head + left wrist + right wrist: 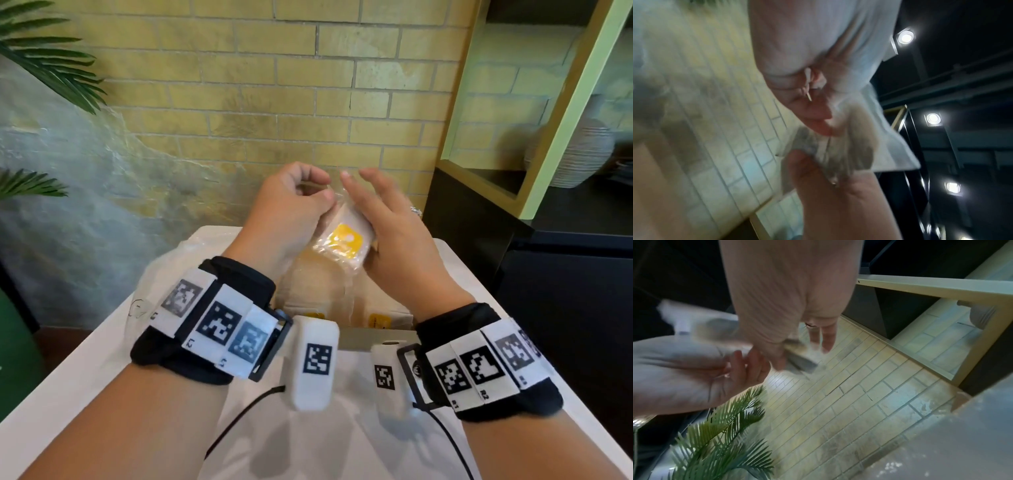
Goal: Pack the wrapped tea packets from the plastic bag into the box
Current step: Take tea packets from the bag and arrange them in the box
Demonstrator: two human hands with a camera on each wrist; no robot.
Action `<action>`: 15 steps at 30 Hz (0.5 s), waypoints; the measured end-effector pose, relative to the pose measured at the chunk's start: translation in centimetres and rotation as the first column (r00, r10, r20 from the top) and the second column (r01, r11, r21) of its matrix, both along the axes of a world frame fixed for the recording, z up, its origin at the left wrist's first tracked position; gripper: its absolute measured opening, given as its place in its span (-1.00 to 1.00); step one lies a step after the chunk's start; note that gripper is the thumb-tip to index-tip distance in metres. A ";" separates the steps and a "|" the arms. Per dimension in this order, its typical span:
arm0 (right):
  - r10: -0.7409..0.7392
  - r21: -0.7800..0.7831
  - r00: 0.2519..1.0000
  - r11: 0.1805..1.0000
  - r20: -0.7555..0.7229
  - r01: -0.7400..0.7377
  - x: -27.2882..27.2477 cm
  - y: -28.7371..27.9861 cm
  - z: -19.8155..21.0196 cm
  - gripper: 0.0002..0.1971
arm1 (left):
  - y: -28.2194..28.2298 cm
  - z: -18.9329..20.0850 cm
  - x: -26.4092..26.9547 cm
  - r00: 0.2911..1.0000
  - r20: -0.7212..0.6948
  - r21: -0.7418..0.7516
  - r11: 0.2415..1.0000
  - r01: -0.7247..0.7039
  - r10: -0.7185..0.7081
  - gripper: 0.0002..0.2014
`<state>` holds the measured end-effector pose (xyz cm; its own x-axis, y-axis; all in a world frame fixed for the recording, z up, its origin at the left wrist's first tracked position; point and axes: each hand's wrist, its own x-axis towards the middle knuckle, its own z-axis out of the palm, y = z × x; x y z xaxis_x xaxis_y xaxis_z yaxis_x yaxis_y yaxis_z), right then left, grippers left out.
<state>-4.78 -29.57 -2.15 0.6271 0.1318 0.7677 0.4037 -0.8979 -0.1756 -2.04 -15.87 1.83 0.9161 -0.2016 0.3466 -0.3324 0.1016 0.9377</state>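
Note:
A wrapped tea packet (342,241) with a yellow label, in clear film, is held up above the open cardboard box (370,337). My left hand (325,192) is curled and pinches the film at the packet's top edge. My right hand (363,192) is at the packet's right side; its thumb lies across the packet (801,358) while the fingers (825,340) stretch out straight beyond it. More yellow-labelled packets (380,322) lie inside the box. The crumpled clear plastic bag (164,274) lies on the table left of the box. Both wrist views are blurred.
The box stands on a white table (85,377) against a yellow brick wall. A black and green shelf unit (513,192) with a ribbed vase (582,150) stands at the right. Palm leaves (51,61) hang at the left. Black cables (239,418) trail over the table's near part.

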 end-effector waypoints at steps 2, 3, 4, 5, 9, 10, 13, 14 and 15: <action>-0.004 0.058 0.999 0.998 0.035 0.002 0.0 -0.4 0.0 -0.44 | -0.6 0.1 -0.2 0.997 -0.056 -0.030 0.998 0.054 -0.056 -0.74; 0.005 0.101 1.000 0.995 0.018 -0.007 0.0 -0.5 0.1 -0.55 | -0.7 0.1 -0.2 0.994 -0.082 -0.030 0.997 0.074 -0.077 -0.75; 0.024 0.164 0.999 0.986 -0.022 -0.020 0.0 -0.7 0.1 -0.64 | -0.8 0.1 -0.3 0.990 -0.104 -0.039 0.995 0.095 -0.098 -0.75; 0.048 0.245 0.996 0.969 -0.073 -0.029 0.0 -0.7 0.2 -0.72 | -0.9 0.1 -0.3 0.985 -0.127 -0.062 0.992 0.112 -0.119 -0.75; 0.197 0.588 0.955 0.808 -0.221 -0.030 -0.1 -0.9 0.8 -0.73 | -1.0 -0.5 -0.1 0.991 -0.114 -0.011 0.997 0.072 -0.072 -0.77; 0.236 0.648 0.943 0.761 -0.235 -0.029 0.0 -1.1 1.0 -0.73 | -1.0 -0.7 0.1 0.997 -0.072 0.042 0.998 0.041 -0.038 -0.81; 0.314 0.743 0.920 0.668 -0.235 -0.039 0.0 -1.4 1.3 -0.70 | -0.8 -1.5 0.5 0.999 0.044 0.166 0.986 0.015 -0.023 -0.79; 0.348 0.763 0.910 0.644 -0.227 -0.056 0.0 -1.5 1.4 -0.69 | -0.8 -1.8 0.7 0.998 0.059 0.198 0.980 0.023 -0.035 -0.69; 0.385 0.780 0.897 0.621 -0.218 -0.077 -0.2 -1.5 1.5 -0.71 | -0.8 -2.0 0.7 0.996 0.055 0.207 0.977 0.057 -0.070 -0.62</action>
